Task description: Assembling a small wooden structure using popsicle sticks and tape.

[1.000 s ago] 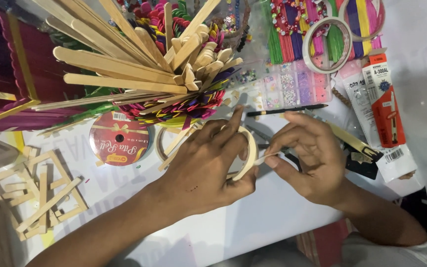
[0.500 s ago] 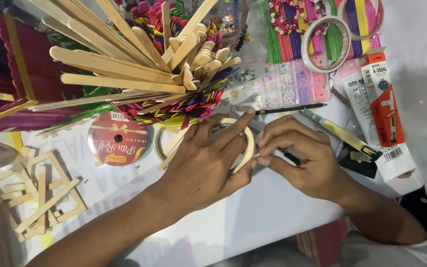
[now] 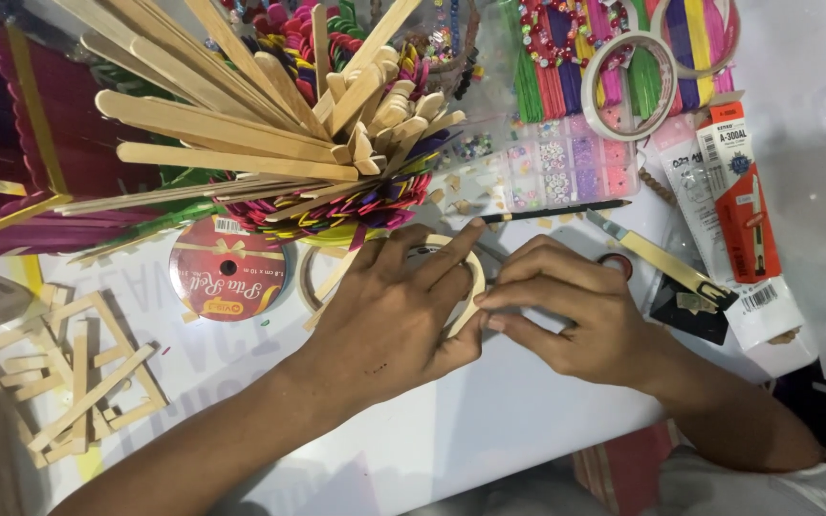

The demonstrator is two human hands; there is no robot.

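Note:
My left hand (image 3: 394,311) lies flat over a cream roll of tape (image 3: 473,277) on the white table (image 3: 489,430), its fingers spread across the ring. My right hand (image 3: 571,311) sits just to the right, its fingertips pinched against the roll's outer edge at the tape. Most of the roll is hidden under my left hand. A black pencil (image 3: 556,210) lies just beyond both hands.
A bundle of plain and coloured craft sticks (image 3: 270,124) fans out at the back. A red ribbon spool (image 3: 227,280), a glued stick frame (image 3: 69,377), a bead box (image 3: 566,162), another tape ring (image 3: 628,86), a craft knife (image 3: 657,258) and its package (image 3: 738,220) surround the hands.
My right hand has slid left along the table to meet the tape roll. My left hand has stayed pressed on the roll.

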